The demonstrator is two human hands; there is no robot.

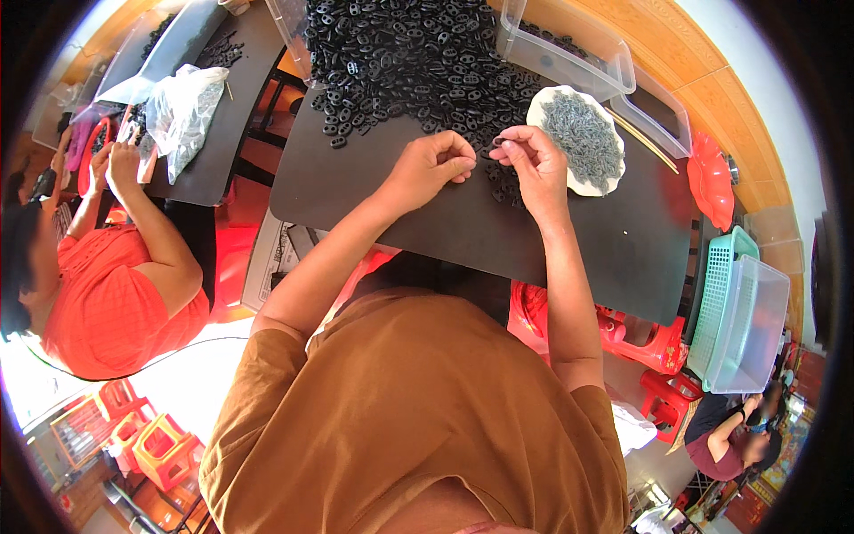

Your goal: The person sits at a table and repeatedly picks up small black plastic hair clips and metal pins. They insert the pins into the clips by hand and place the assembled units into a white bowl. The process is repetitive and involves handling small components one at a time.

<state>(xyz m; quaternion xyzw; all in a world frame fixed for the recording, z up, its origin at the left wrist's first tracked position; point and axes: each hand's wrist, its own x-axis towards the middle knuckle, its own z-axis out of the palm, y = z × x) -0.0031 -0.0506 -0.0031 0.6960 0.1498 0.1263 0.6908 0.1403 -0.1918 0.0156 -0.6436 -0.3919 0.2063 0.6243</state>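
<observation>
Bench [623, 267]: dark top, rounded corner at left, in front of the wearer. Second bench [213, 169] well off to the left, also dark, with black bits on it. Co-worker [116, 294] in a red top sits there, both hands raised near a clear plastic bag [182, 116] that's on that bench. Another person [722, 449] far right, lower down, dark red top.

Pile [400, 71] of black parts covers the far middle of the wearer's bench: small flat ovals with holes, many overlapping, a few strays at the near edge. Green basket [714, 298] and clear bin [756, 329] sit together off the bench's right end, bin overlapping basket in view. Clear tub [578, 71] right of the pile, black parts inside. Cream plate [587, 189], wavy rim, just right of the right hand, loaded with small grey pieces [583, 138]. Red dish [712, 182], also wavy, further right.

Left hand [438, 163] over the bench, near side of the pile: thumb and index meet, can't tell if anything's between them. Right hand [534, 160] near it, not touching: fingers pinch one black part [499, 141] at the tips, thumb below. Thin yellow sticks [640, 138] beyond the plate. Small heap [505, 182] of black parts between the hands, partly hidden by the right one.
</observation>
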